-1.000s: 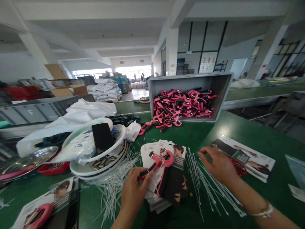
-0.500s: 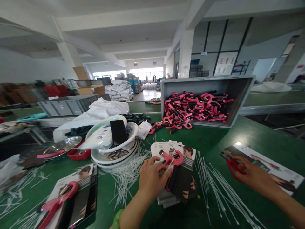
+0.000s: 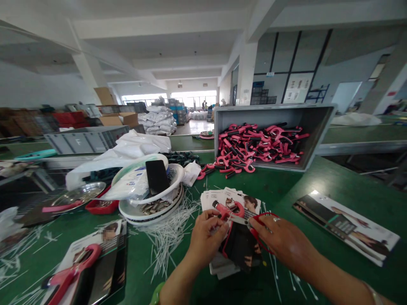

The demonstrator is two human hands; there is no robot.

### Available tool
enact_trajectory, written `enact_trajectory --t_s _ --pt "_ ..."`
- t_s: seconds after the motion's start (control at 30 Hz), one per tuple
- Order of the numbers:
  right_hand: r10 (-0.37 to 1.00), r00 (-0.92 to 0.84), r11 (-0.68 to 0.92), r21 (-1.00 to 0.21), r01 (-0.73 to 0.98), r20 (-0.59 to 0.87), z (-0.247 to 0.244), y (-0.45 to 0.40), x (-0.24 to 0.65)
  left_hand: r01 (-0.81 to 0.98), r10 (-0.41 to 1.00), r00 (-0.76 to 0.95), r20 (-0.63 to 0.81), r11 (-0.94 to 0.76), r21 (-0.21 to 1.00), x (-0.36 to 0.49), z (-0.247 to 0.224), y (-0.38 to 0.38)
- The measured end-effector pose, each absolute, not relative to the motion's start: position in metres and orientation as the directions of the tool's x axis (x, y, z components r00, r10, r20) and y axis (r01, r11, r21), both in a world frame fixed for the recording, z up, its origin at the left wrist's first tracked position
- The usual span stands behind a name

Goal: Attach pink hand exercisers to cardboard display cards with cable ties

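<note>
My left hand (image 3: 206, 237) pinches a thin white tie (image 3: 229, 218) beside a pink and black hand tool (image 3: 237, 208), which lies on a stack of printed cards (image 3: 219, 197). Red-handled scissors (image 3: 241, 220) are in my right hand (image 3: 280, 239), their blades pointing left at the tie near my left fingertips. Under my right forearm several white ties (image 3: 295, 277) lie on the green table. At the lower left, another pink tool (image 3: 73, 271) rests on a printed card.
A grey crate (image 3: 318, 131) full of pink tools lies on its side at the back. White bowls (image 3: 127, 212) with metal parts and a black phone (image 3: 157, 177) stand left of centre. More cards (image 3: 346, 226) lie at the right; loose ties (image 3: 168, 241) are scattered near the bowls.
My right hand has moved left with the scissors, from the cards at the right to the tool on the stack. My left hand stays at the tool.
</note>
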State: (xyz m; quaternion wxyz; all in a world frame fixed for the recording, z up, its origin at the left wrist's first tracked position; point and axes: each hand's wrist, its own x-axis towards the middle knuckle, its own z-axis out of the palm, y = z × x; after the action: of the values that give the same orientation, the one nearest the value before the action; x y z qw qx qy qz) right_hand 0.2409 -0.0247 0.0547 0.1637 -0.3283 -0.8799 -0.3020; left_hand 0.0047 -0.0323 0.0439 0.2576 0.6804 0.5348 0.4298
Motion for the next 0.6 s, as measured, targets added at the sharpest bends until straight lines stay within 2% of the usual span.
enact_trajectory --t_s 0.13,0.37,0.5,0.6 --pt "0.479 -0.751 0.583 0.474 0.659 0.454 0.048 -0.022 0.234 0.463 0.955 0.065 0.289 -0.285 0.839 0.004 0.044 -0.033" --pt "0.428 -0.749 0.564 0.499 0.658 0.505 0.046 -0.019 0.227 0.462 0.955 0.067 0.288 -0.285 0.840 0.005 0.045 -0.034" --pt "0.473 -0.748 0.585 0.469 0.662 0.465 0.050 -0.017 0.223 0.465 0.953 0.069 0.296 -0.293 0.835 0.006 0.044 -0.033" --pt "0.499 -0.746 0.652 0.377 0.658 0.440 0.048 -0.015 0.224 0.451 0.955 0.057 0.290 -0.283 0.846 0.009 0.043 -0.034"
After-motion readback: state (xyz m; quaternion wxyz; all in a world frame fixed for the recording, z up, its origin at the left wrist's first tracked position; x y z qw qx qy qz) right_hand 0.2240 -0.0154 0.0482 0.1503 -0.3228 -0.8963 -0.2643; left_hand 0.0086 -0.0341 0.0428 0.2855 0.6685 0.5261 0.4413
